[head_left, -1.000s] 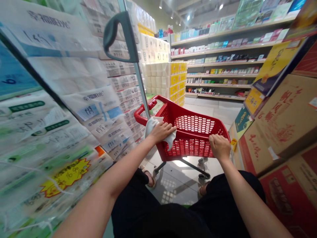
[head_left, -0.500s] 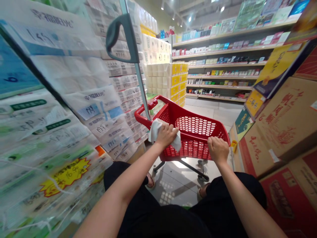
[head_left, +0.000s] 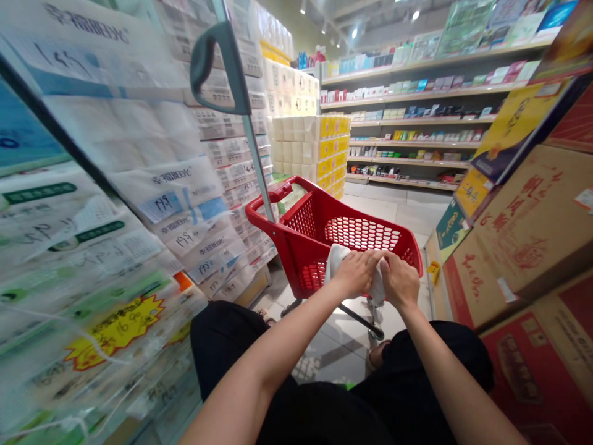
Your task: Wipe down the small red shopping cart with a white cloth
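Red shopping cart (head_left: 296, 256) stands at the frame's centre, our left hand (head_left: 356, 273) pressing a white cloth (head_left: 335, 258) against its near rim (head_left: 306, 237), our right hand (head_left: 401, 278) curled closed over that rim. Uneven pushing could set its wheels (head_left: 377, 334) rolling; with our hands meeting, the cloth could bunch between them.

One cart (head_left: 306, 247), one cloth (head_left: 337, 256), two hands (head_left: 359, 272) (head_left: 401, 279)

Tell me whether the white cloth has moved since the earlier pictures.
Yes. The white cloth, under the left hand, has moved rightward along the side of the red cart, closer to the stacked cardboard boxes.
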Demonstrator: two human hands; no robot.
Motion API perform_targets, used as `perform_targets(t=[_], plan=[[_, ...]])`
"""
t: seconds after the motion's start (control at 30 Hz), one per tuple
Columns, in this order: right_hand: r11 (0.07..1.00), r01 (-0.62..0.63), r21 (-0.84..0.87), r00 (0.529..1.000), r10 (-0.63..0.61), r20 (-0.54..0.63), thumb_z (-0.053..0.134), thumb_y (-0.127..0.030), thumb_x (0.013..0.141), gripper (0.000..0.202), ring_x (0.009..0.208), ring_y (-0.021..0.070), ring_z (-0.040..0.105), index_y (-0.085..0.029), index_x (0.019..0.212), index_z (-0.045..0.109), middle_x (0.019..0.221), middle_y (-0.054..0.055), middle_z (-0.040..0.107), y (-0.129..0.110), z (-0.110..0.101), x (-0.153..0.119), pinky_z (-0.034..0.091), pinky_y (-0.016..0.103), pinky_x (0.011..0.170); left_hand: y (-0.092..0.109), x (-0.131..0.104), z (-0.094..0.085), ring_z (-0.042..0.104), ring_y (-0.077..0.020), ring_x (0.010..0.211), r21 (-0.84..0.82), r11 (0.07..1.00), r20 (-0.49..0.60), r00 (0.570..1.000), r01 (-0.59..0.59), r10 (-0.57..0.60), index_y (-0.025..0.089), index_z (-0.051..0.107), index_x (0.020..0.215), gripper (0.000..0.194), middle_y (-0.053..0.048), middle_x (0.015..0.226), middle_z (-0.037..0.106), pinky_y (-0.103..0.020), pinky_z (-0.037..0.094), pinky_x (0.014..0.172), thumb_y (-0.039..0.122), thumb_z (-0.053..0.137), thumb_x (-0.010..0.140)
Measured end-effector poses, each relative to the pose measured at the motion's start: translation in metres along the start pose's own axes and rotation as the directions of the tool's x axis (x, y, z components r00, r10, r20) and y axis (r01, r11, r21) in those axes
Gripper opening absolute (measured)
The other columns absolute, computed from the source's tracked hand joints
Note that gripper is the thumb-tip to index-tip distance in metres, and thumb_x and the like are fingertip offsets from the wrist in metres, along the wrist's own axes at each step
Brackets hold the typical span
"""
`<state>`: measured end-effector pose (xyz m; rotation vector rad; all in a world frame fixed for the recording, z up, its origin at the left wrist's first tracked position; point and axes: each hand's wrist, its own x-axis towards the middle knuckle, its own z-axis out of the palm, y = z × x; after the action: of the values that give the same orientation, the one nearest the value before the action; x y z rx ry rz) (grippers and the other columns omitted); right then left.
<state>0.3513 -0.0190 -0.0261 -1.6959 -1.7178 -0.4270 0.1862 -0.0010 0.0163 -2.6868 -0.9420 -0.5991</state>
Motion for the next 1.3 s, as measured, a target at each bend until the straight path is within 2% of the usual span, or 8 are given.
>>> perform_targets(t=[0.13, 0.27, 0.33, 0.5, 0.63, 0.73, 1.0, 1.3], plan=[[0.999, 0.049, 0.025, 0.999, -0.049, 0.017, 0.036, -0.052, 0.096, 0.052, 0.097, 0.0247, 0.056, -0.024, 0.139, 0.043, 0.121, 0.01, 0.062, 0.0, -0.007, 0.001, 0.032, 0.034, 0.075, -0.032, -0.013, -0.032, 0.042, -0.0221, 0.129, 0.04, 0.999, -0.058, 0.998, -0.011, 0.014, 0.025, 0.045, 0.135, 0.042, -0.007, 0.145, 0.043, -0.041, 0.028, 0.112, 0.027, 0.044, 0.093], [0.994, 0.093, -0.059, 0.993, -0.097, -0.069, 0.039, -0.042, 0.097, 0.044, 0.12, 0.0288, 0.046, -0.028, 0.138, 0.047, 0.135, 0.01, 0.053, -0.016, -0.011, 0.001, 0.031, 0.04, 0.089, -0.07, -0.033, -0.047, 0.049, -0.0238, 0.117, 0.156, 0.972, -0.112, 0.981, 0.173, -0.157, 0.022, 0.062, 0.109, 0.029, -0.009, 0.117, 0.06, -0.047, 0.018, 0.116, 0.031, 0.037, 0.097], [0.986, 0.148, -0.078, 0.987, -0.152, -0.057, 0.039, -0.036, 0.097, 0.038, 0.121, 0.0289, 0.044, -0.029, 0.132, 0.053, 0.131, 0.01, 0.056, -0.031, -0.009, 0.003, 0.028, 0.042, 0.093, -0.082, -0.04, -0.045, 0.052, -0.0242, 0.109, 0.185, 0.954, -0.106, 0.97, 0.235, -0.218, 0.022, 0.063, 0.106, 0.03, -0.009, 0.106, 0.063, -0.05, 0.018, 0.115, 0.033, 0.036, 0.098], [0.97, 0.234, -0.061, 0.969, -0.228, 0.09, 0.036, -0.04, 0.099, 0.039, 0.093, 0.0256, 0.052, -0.025, 0.13, 0.054, 0.103, 0.01, 0.066, -0.081, 0.009, 0.018, 0.029, 0.038, 0.079, -0.091, -0.043, -0.033, 0.052, -0.0239, 0.105, 0.153, 0.958, -0.069, 0.97, 0.241, -0.233, 0.024, 0.059, 0.112, 0.03, -0.007, 0.108, 0.063, -0.048, 0.022, 0.109, 0.034, 0.034, 0.099], [0.965, 0.261, -0.017, 0.958, -0.257, 0.126, 0.033, -0.031, 0.099, 0.039, 0.093, 0.0261, 0.052, -0.017, 0.131, 0.05, 0.108, 0.013, 0.065, -0.117, 0.028, 0.034, 0.029, 0.037, 0.076, -0.093, -0.042, -0.035, 0.053, -0.0218, 0.105, 0.058, 0.966, -0.06, 0.967, 0.251, -0.248, 0.02, 0.048, 0.128, 0.036, -0.006, 0.116, 0.063, -0.043, 0.024, 0.107, 0.032, 0.036, 0.096], [0.968, 0.25, 0.009, 0.959, -0.249, 0.132, 0.033, -0.027, 0.098, 0.037, 0.093, 0.0245, 0.054, -0.015, 0.129, 0.05, 0.108, 0.013, 0.065, -0.126, 0.034, 0.038, 0.029, 0.035, 0.075, -0.095, -0.043, -0.039, 0.052, -0.0214, 0.107, 0.024, 0.97, -0.058, 0.969, 0.24, -0.239, 0.02, 0.042, 0.133, 0.041, -0.005, 0.119, 0.063, -0.041, 0.025, 0.106, 0.034, 0.039, 0.094], [0.94, 0.311, -0.136, 0.946, -0.293, 0.14, 0.029, -0.041, 0.102, 0.036, 0.077, 0.0167, 0.056, -0.022, 0.102, 0.059, 0.087, 0.005, 0.067, -0.084, 0.011, 0.027, 0.023, 0.031, 0.066, -0.104, -0.045, -0.04, 0.054, -0.0203, 0.104, -0.026, 0.971, -0.049, 0.97, 0.239, -0.24, 0.024, 0.046, 0.13, 0.036, -0.003, 0.117, 0.064, -0.037, 0.028, 0.101, 0.036, 0.035, 0.098], [0.908, 0.365, -0.208, 0.931, -0.354, 0.088, 0.038, -0.041, 0.1, 0.032, 0.083, 0.0179, 0.058, -0.02, 0.093, 0.062, 0.084, 0.005, 0.068, 0.018, -0.017, 0.002, 0.03, 0.032, 0.083, -0.123, -0.039, -0.037, 0.053, -0.018, 0.095, -0.032, 0.982, -0.028, 0.982, 0.185, -0.186, 0.023, 0.062, 0.092, 0.039, -0.001, 0.098, 0.065, -0.038, 0.027, 0.101, 0.036, 0.027, 0.101]])
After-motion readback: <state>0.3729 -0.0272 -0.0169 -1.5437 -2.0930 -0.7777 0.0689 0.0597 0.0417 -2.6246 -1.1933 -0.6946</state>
